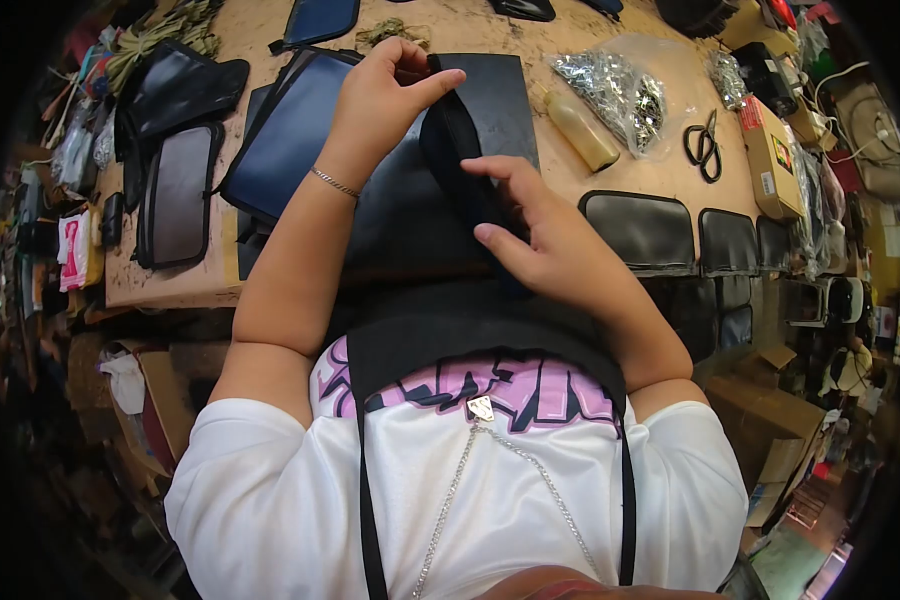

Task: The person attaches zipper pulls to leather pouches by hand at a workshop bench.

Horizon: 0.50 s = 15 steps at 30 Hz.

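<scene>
A dark, flat pouch is raised on its edge above the table, seen nearly side-on, with a black band along its rim. At its top end, my left hand pinches the band between thumb and fingers. Lower down, my right hand grips its right side, thumb and fingertips against it; part of those fingers is hidden. Beneath both hands lies a large black sheet. Left of the pouch, under my left forearm, a blue panel with black edging rests on similar pieces.
Black scissors, a yellowish bottle and a clear bag of small metal parts lie right on the table. Black-edged pouches line the front right edge; more lie left. A cardboard box stands far right.
</scene>
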Each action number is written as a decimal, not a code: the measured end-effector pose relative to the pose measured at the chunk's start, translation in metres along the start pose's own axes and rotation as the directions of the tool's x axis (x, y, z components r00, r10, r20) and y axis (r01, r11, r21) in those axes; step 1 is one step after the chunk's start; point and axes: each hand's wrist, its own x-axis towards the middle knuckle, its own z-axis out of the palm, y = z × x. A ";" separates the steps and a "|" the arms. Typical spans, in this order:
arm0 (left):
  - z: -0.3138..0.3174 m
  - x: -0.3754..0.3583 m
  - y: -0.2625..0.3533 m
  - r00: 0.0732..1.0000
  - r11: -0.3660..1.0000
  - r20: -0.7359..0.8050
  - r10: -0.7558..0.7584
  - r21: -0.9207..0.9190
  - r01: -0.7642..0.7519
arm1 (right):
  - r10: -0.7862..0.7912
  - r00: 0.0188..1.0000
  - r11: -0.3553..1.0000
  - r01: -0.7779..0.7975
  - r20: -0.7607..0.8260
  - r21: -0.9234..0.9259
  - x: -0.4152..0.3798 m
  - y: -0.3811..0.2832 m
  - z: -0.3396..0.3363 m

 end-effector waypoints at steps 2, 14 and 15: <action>0.002 0.001 0.000 1.000 0.996 0.010 -0.010 -0.083 0.011 | 0.012 0.999 0.999 -0.010 0.034 -0.053 0.002 -0.008 0.000; 0.015 0.001 -0.015 0.994 0.794 0.100 -0.054 -0.599 0.103 | -0.274 0.919 0.930 0.328 -0.283 0.167 0.129 0.051 -0.028; 0.015 0.002 -0.014 0.993 0.796 0.105 -0.057 -0.595 0.109 | -0.291 0.923 0.912 0.347 -0.250 0.219 0.138 0.054 -0.030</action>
